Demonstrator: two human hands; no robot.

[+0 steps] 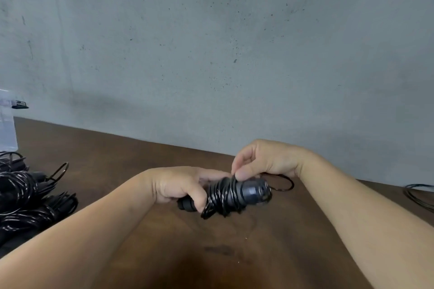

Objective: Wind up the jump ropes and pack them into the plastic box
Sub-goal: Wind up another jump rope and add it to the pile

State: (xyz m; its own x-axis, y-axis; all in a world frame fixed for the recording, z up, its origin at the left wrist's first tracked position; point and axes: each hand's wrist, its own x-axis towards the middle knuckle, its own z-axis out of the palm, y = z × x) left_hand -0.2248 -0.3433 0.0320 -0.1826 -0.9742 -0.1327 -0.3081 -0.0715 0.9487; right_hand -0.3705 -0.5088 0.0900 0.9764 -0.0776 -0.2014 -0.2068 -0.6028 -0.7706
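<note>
**Rope bundle held above table, centre frame**

Left hand [180, 189] gripping handles of jump rope [231, 195]. Right hand [260, 163] pinching cord at bundle top, 12 o'clock. Loose loop [285, 183] at 3 o'clock. Wound ropes [25, 197] at 9 o'clock on table [131, 159]; plastic box [7, 122] at 10 o'clock.

A bare grey concrete wall [211, 42], speckled with small dark pits, fills the upper view. Below it a dark brown wooden table [131, 162] runs along its base, softly and evenly lit.
</note>
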